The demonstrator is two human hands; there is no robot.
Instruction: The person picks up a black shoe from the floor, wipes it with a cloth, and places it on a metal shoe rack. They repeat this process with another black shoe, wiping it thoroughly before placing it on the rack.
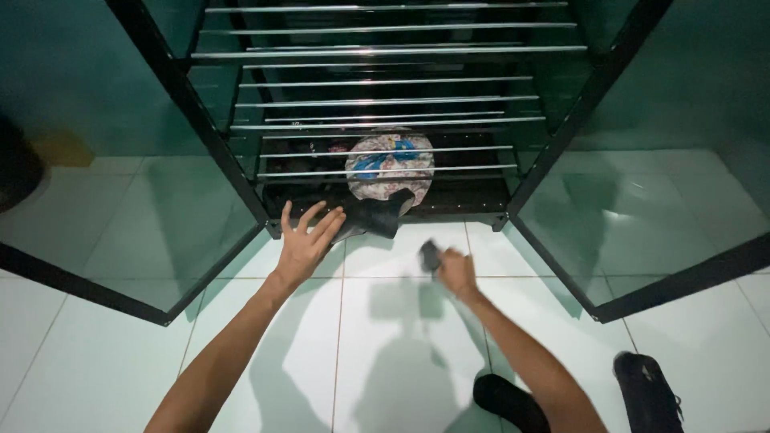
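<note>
I look down into an open cabinet (265,220) with glass doors and metal rod shelves. My left hand (309,240) is spread open, its fingertips at a dark boot-like shoe (377,215) that lies at the cabinet's bottom front edge. Behind the shoe, on the lowest level, rests a round patterned item (391,160) in white, blue and pink. My right hand (455,271) is closed around a small dark object (431,255) held just above the tiled floor, a little right of the shoe.
Both glass doors (144,232) swing out toward me at left and right. Several rod shelves (385,100) are stacked above. Two dark shoes (646,393) lie on the white tiled floor at lower right. A dark round object (16,172) sits at far left.
</note>
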